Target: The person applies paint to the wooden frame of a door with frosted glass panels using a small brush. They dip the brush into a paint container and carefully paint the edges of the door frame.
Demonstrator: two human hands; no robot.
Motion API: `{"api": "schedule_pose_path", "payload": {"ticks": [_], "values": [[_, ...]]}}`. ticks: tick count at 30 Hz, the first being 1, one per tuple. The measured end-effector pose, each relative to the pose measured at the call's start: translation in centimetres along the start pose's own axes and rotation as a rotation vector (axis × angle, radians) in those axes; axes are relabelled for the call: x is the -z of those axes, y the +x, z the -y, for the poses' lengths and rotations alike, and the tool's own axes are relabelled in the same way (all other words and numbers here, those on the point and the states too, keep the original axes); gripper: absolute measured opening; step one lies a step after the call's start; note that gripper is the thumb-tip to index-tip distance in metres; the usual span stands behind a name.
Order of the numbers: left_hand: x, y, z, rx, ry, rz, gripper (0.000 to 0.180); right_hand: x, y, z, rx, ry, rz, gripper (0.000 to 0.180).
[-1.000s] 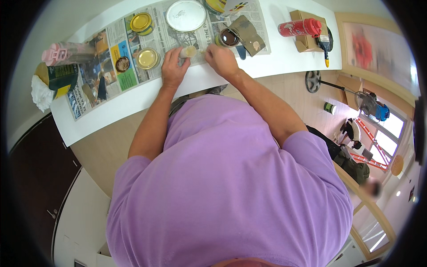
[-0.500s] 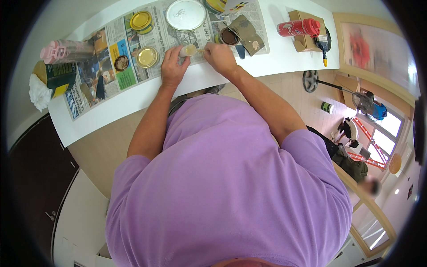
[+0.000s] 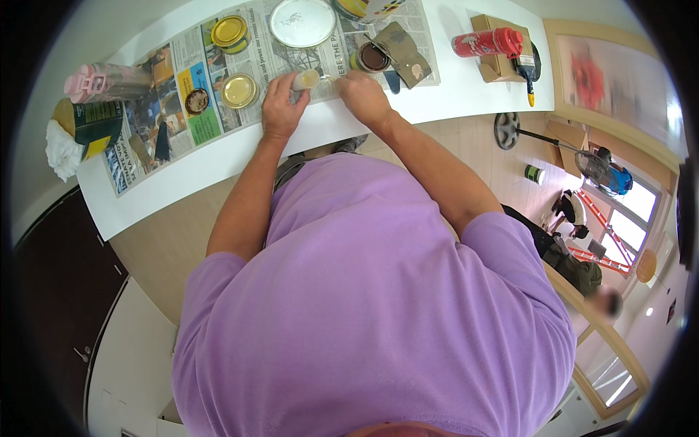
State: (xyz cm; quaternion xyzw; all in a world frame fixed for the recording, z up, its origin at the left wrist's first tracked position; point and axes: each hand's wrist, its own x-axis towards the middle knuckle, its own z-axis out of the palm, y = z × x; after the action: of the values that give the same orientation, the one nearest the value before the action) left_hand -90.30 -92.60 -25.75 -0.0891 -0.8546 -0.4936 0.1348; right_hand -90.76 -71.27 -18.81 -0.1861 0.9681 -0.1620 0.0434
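Note:
My left hand (image 3: 284, 108) is closed round a small translucent cup (image 3: 303, 80), tilted so that its mouth faces right; something pale yellow shows at its mouth. Just right of the cup, my right hand (image 3: 363, 98) is closed in a pinch. A thin pale stick-like thing (image 3: 329, 78) shows at its fingertips, too small to name surely. Both hands are over the near edge of the newspaper (image 3: 273, 62). Beyond my right hand stands an open can of dark brown liquid (image 3: 373, 57), with a stained brown sheet (image 3: 405, 57) beside it. A gold round lid or tin (image 3: 239, 91) lies left of my left hand.
Farther back are a yellow-lidded can (image 3: 230, 33) and a white round lid (image 3: 303, 23). A pink-capped bottle (image 3: 109, 81) and a green can (image 3: 98, 127) stand left. A red bottle (image 3: 484, 44) and a brush (image 3: 527, 73) are right. Another person (image 3: 571, 211) bends near an orange ladder (image 3: 604, 226).
My right hand has shifted slightly, and less of the thin stick-like thing shows. My left hand keeps the cup in nearly the same place.

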Motion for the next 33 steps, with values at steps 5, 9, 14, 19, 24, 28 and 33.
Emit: {"api": "schedule_pose_path", "payload": {"ticks": [5,9,14,19,24,28,33], "values": [[0.0,0.0,-0.1,0.007,0.021,0.01,0.049,1.4,0.3,1.0,0.088,-0.16,0.083,0.014],[-0.1,0.0,0.1,0.0,0.023,-0.001,0.049,1.5,0.7,0.9,-0.024,-0.125,0.158,0.015],[0.0,0.0,0.1,0.002,0.04,0.008,0.049,2.1,0.9,0.7,-0.323,0.225,0.131,0.017],[0.0,0.0,-0.1,-0.007,0.04,-0.002,0.048,0.7,-0.6,-0.3,-0.302,0.025,0.073,0.017],[0.0,-0.1,-0.1,-0.001,0.014,0.01,0.048,0.8,-1.6,-0.4,-0.277,0.08,-0.059,0.015],[0.1,0.0,-0.1,0.008,0.015,0.021,0.048,0.2,-1.9,-1.3,-0.265,0.01,0.017,0.015],[0.0,-0.1,0.0,-0.006,0.038,0.017,0.047,1.6,-2.1,-0.9,-0.278,0.06,-0.063,0.013]]}}
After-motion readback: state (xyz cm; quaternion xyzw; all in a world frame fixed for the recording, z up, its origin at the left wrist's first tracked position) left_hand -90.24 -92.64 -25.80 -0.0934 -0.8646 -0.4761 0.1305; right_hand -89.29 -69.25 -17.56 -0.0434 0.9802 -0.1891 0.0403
